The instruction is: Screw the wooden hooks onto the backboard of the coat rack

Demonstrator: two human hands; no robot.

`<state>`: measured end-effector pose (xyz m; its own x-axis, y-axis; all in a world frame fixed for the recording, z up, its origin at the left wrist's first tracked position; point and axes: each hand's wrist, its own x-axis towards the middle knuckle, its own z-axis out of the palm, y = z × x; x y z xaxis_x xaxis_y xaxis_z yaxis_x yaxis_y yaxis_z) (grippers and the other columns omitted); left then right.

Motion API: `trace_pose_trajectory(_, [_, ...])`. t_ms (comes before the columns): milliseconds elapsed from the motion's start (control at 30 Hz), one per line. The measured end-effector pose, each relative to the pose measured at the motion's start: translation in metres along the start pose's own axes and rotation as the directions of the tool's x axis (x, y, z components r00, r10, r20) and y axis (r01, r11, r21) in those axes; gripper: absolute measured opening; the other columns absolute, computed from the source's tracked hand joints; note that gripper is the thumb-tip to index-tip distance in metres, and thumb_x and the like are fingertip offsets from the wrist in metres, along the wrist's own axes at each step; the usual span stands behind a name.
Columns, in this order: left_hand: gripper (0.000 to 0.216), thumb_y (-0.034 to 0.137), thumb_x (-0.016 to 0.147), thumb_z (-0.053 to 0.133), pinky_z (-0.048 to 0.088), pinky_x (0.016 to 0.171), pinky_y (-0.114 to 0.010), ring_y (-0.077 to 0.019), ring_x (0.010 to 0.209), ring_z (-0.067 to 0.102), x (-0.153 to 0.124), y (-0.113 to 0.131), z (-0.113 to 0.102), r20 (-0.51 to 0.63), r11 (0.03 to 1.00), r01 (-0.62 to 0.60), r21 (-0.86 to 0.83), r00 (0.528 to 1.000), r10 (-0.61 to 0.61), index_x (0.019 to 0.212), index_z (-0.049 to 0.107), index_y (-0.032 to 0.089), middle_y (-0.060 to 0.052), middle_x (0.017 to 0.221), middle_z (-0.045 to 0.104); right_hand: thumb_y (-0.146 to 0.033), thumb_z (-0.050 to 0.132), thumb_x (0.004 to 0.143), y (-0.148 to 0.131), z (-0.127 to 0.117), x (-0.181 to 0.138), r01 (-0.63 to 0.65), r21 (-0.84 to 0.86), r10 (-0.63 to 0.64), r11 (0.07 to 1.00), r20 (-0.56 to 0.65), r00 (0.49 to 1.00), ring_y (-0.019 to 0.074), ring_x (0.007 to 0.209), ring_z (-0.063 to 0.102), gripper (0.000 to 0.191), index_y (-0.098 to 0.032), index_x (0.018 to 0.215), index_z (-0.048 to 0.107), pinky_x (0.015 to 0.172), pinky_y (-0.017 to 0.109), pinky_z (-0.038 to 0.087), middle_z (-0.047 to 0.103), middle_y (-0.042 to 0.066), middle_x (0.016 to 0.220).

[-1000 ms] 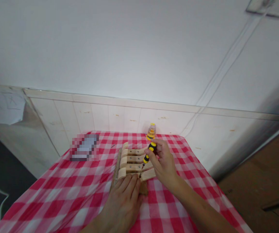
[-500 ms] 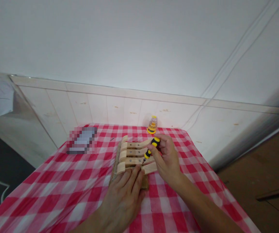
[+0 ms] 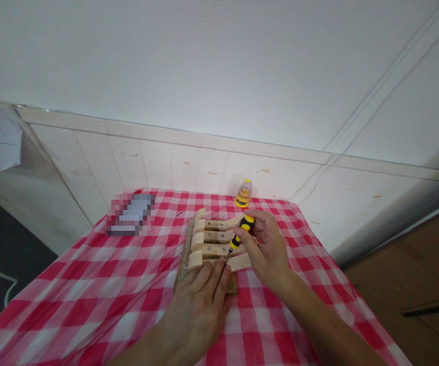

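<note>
A black-and-yellow screwdriver [image 3: 242, 232] is gripped in my right hand [image 3: 270, 246], slanting down to the left. Its tip meets the nearest of several curved pale wooden hooks [image 3: 195, 260], which lie side by side on a rough brown board [image 3: 187, 248]. Dark screw heads show in the hooks farther back. My left hand [image 3: 201, 305] presses the nearest hook down onto the board, its fingers close together. Two of its fingertips sit right beside the screwdriver tip, and whatever lies under them is hidden.
A clear bit case with a yellow base [image 3: 244, 193] stands at the back of the red-and-white checked tablecloth [image 3: 265, 325]. A blurred-out phone-like slab [image 3: 132, 216] lies at the back left, with a small thin metal piece [image 3: 179, 213] near it. Behind the table rises a white wall [image 3: 188, 168].
The view has tilted a little, so the table things appear slightly higher and farther right. Both hands keep their places at the nearest hook, with the screwdriver still at the same spot.
</note>
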<state>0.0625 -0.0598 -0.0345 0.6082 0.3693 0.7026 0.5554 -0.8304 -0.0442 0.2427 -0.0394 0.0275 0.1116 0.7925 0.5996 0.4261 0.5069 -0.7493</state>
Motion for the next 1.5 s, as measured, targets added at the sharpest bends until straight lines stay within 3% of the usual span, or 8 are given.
trace_pose_trajectory(467, [0.038, 0.025, 0.108, 0.041, 0.056, 0.090, -0.045, -0.0300, 0.107, 0.069, -0.001, 0.000, 0.002, 0.019, 1.000, 0.004, 0.011, 1.000, -0.004, 0.125, 0.066, 0.002, -0.019, 0.128, 0.073, -0.035, 0.066, 0.098, -0.002, -0.006, -0.008, 0.027, -0.088, -0.021, 0.996, 0.070, 0.997, 0.0216, 0.092, 0.072, 0.030, -0.029, 0.127, 0.058, 0.075, 0.036, 0.061, 0.071, 0.007, 0.110])
trace_pose_trajectory(633, [0.039, 0.025, 0.109, 0.038, 0.056, 0.088, -0.044, -0.0292, 0.105, 0.070, 0.000, 0.001, 0.001, 0.039, 1.000, 0.009, 0.025, 0.999, -0.010, 0.124, 0.067, 0.004, -0.018, 0.127, 0.074, -0.033, 0.063, 0.099, -0.011, -0.009, -0.004, 0.079, -0.159, -0.060, 0.984, 0.123, 0.991, 0.0225, 0.093, 0.073, 0.032, -0.030, 0.131, 0.064, 0.083, 0.040, 0.061, 0.075, 0.007, 0.108])
trace_pose_trajectory(733, [0.041, 0.024, 0.109, 0.035, 0.057, 0.087, -0.043, -0.0280, 0.103, 0.070, 0.002, 0.002, 0.000, 0.059, 0.999, 0.004, 0.036, 0.998, -0.006, 0.124, 0.068, 0.005, -0.017, 0.128, 0.074, -0.032, 0.062, 0.099, -0.014, -0.012, -0.004, 0.044, -0.130, -0.024, 0.991, 0.150, 0.988, 0.0235, 0.096, 0.074, 0.038, -0.031, 0.137, 0.063, 0.084, 0.040, 0.062, 0.075, 0.007, 0.111])
trace_pose_trajectory(933, [0.041, 0.023, 0.108, 0.036, 0.056, 0.086, -0.042, -0.0291, 0.105, 0.070, 0.003, 0.002, -0.002, 0.040, 1.000, 0.007, 0.025, 0.999, -0.008, 0.123, 0.068, 0.004, -0.016, 0.128, 0.074, -0.034, 0.063, 0.098, -0.009, -0.012, -0.007, -0.054, 0.027, 0.049, 0.998, 0.154, 0.987, 0.0254, 0.104, 0.074, 0.041, -0.032, 0.139, 0.060, 0.088, 0.043, 0.064, 0.074, 0.009, 0.119])
trace_pose_trajectory(1267, [0.041, 0.024, 0.109, 0.036, 0.056, 0.087, -0.045, -0.0298, 0.104, 0.069, 0.003, 0.003, -0.001, 0.020, 1.000, 0.010, 0.019, 1.000, -0.010, 0.121, 0.069, 0.003, -0.018, 0.125, 0.075, -0.031, 0.075, 0.091, -0.010, -0.008, -0.007, -0.069, 0.029, 0.065, 0.997, 0.121, 0.991, 0.0251, 0.099, 0.075, 0.041, -0.035, 0.131, 0.069, 0.080, 0.040, 0.066, 0.077, 0.006, 0.112])
trace_pose_trajectory(1500, [0.039, 0.024, 0.108, 0.039, 0.054, 0.091, -0.047, -0.0299, 0.104, 0.069, 0.001, 0.003, 0.000, 0.061, 1.000, 0.009, 0.021, 0.998, -0.010, 0.124, 0.068, 0.004, -0.020, 0.129, 0.073, -0.033, 0.080, 0.087, -0.007, -0.004, -0.006, -0.070, 0.003, 0.069, 0.998, 0.071, 0.995, 0.0252, 0.098, 0.076, 0.041, -0.036, 0.127, 0.071, 0.088, 0.044, 0.065, 0.078, 0.004, 0.112])
